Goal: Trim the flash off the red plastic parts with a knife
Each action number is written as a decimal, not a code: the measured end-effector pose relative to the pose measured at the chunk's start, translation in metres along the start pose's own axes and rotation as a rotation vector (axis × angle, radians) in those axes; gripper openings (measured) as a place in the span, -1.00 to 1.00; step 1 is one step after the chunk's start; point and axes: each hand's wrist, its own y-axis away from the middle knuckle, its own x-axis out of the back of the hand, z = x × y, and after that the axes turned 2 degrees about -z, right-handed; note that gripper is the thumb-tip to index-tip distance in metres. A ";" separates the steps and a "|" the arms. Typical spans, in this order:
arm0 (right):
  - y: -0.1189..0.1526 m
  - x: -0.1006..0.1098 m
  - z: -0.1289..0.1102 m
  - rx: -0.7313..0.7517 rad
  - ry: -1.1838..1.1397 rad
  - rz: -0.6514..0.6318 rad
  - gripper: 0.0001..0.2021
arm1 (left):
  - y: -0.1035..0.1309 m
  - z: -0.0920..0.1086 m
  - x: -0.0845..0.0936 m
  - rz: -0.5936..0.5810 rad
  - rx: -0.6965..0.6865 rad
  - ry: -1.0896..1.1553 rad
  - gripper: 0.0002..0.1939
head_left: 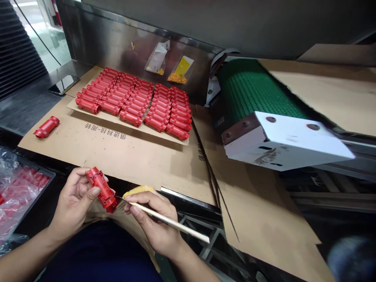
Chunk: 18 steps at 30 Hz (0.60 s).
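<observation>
My left hand [76, 196] is closed round a red ribbed plastic tube [101, 188] with dark lines along its edges, tilted above my lap. A thin pale wooden stick [176, 224] with a fine dark tip is pinched in my right hand [155, 215]; the tip is at the tube's lower right end. Yellow covers one finger of that hand. Rows of similar red tubes [129, 102] lie on a cardboard sheet [147, 131] beyond my hands. One more red tube [47, 127] lies apart on the cardboard at the left.
Right of the rows stands a green conveyor belt [255, 90] with a white metal end bracket [288, 145]. A bin with plastic-wrapped red parts [20, 192] is at the lower left. A phone [64, 84] lies at the back left; small bags [180, 70] hang on the metal wall.
</observation>
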 end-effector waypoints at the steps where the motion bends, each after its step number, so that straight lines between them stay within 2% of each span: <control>1: 0.001 -0.001 0.000 0.020 0.017 0.002 -0.87 | 0.000 0.000 0.001 -0.008 0.013 0.010 -0.65; 12: 0.003 -0.001 0.005 0.104 0.111 -0.023 -0.81 | 0.001 -0.004 0.004 -0.033 0.057 0.028 -0.63; 15: 0.001 0.000 0.006 0.160 0.162 -0.093 -0.80 | 0.001 -0.004 0.004 -0.030 0.062 0.030 -0.64; 18: -0.002 0.002 0.004 0.294 0.309 -0.207 -0.79 | -0.001 -0.003 0.002 -0.014 0.081 0.065 -0.65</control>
